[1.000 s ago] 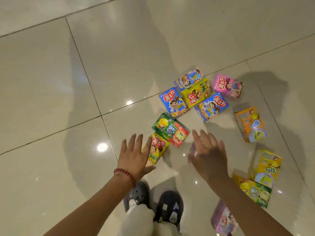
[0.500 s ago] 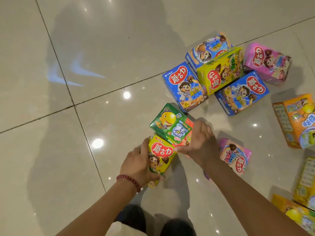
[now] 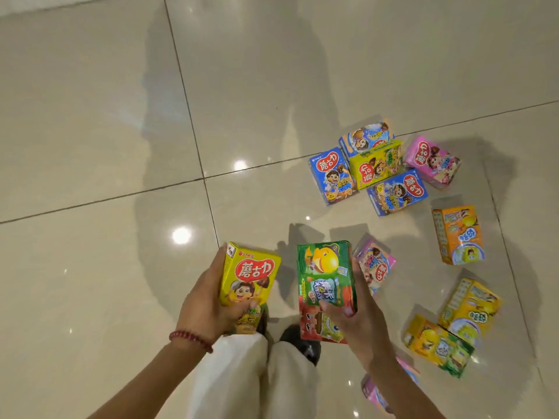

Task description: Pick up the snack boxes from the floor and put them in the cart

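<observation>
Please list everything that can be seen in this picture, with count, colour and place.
Yellow box: 1, yellow, held in left hand.
Green box: 1, green, on a red box, both held in right hand.
Blue boxes: 3, blue, floor, upper right cluster.
Yellow-green box: 1, same cluster.
Pink boxes: 3, pink, floor, one in the cluster, one beside the right hand, one under the right forearm.
Orange box: 1, floor, right.
Yellow boxes: 2, floor, lower right.
Floor: beige glossy tiles.
Left hand: beaded bracelet.
Right hand.
</observation>
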